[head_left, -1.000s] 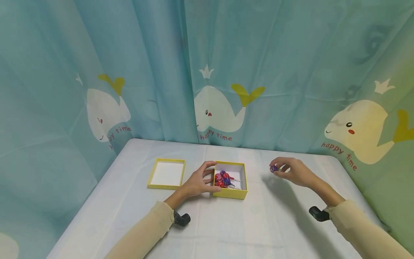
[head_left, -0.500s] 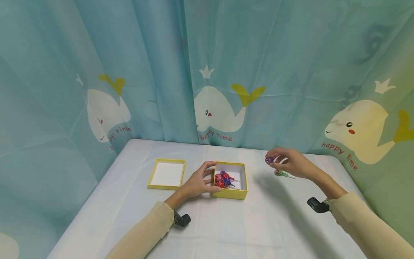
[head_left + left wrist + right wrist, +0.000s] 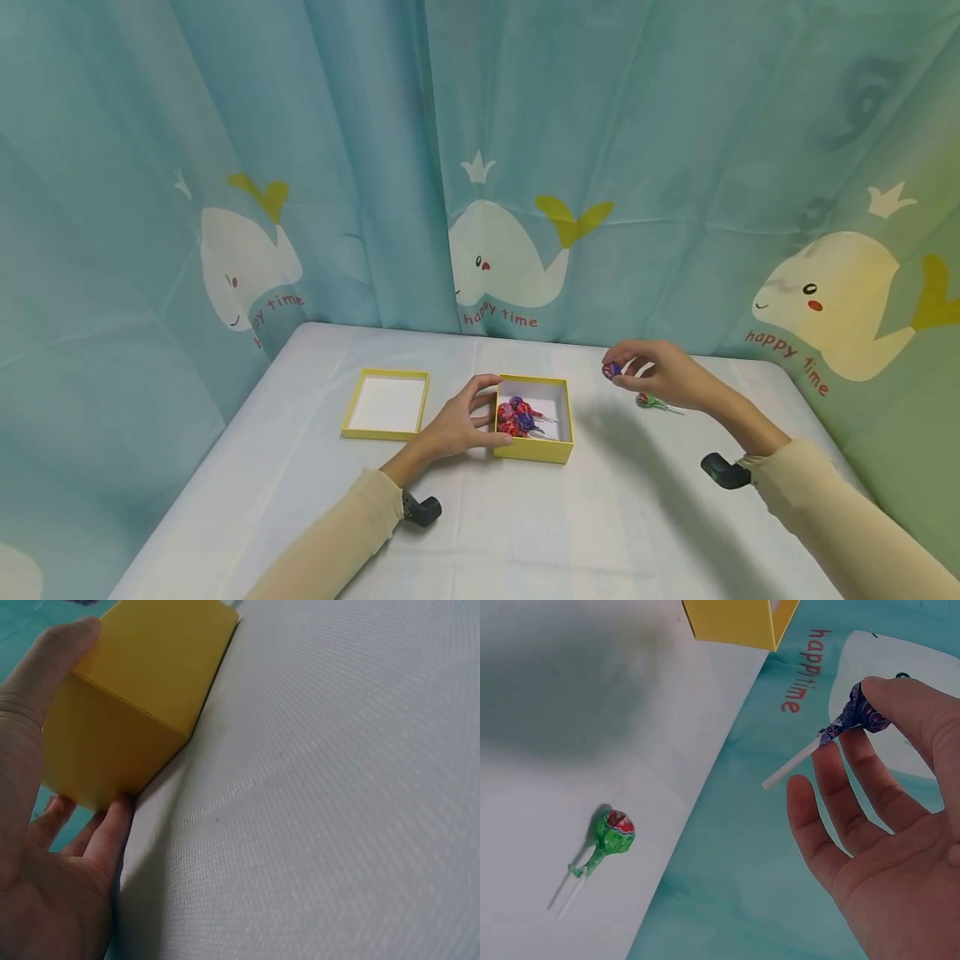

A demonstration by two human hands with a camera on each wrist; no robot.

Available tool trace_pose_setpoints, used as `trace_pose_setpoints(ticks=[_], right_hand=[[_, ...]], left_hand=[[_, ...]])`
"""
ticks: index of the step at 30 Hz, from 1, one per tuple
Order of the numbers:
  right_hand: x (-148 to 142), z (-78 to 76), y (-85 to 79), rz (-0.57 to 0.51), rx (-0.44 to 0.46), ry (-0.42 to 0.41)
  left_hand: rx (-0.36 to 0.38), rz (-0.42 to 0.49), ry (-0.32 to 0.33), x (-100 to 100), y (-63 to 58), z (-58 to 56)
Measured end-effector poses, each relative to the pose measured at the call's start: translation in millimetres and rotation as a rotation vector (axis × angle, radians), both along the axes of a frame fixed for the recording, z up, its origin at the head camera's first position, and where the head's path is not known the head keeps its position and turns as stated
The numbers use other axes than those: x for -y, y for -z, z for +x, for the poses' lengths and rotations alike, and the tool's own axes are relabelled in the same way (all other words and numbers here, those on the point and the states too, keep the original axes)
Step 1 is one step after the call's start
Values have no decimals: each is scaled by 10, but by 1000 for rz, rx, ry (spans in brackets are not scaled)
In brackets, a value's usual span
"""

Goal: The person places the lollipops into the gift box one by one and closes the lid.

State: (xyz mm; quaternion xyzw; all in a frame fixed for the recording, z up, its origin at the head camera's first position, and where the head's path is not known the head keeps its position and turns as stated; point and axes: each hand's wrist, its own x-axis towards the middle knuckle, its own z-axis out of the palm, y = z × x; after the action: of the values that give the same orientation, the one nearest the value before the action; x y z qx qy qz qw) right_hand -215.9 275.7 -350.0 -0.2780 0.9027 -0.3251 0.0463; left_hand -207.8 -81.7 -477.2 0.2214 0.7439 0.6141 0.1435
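Note:
Curled around the left side of a yellow open-topped box (image 3: 533, 450), my left hand (image 3: 456, 425) holds it with the thumb at the front face (image 3: 64, 652). Several wrapped lollipops (image 3: 517, 415), red, pink and purple, lie inside against the left wall. Off to the box's right, my right hand (image 3: 667, 377) pinches a purple-wrapped lollipop (image 3: 859, 712) above the table, its white stick pointing down and left in the right wrist view. On the table below that hand lies a green-and-red lollipop (image 3: 615, 834).
A shallow yellow-edged lid (image 3: 386, 403) with a white inside lies left of the box. The white-covered table (image 3: 510, 525) ends at a blue-green curtain (image 3: 375, 167) printed with whales. Each wrist wears a black device (image 3: 422, 510).
My right hand has lifted and moved left with the purple lollipop, uncovering the green one on the table. The left hand and the box stay put.

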Motion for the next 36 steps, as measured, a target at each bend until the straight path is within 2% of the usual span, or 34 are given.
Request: trace_pose_setpoints(ticks=[7,25,36], right_hand=[[126,-37,15,15,22,-7],[687,-163,82,-17,-21,-177],[968,-195,209,-18,3,-243]], left_hand=[[1,4,-4,10,-13,4],[1,-18,-2,2,22,-26],[-4,2,12,3,2,-15]])
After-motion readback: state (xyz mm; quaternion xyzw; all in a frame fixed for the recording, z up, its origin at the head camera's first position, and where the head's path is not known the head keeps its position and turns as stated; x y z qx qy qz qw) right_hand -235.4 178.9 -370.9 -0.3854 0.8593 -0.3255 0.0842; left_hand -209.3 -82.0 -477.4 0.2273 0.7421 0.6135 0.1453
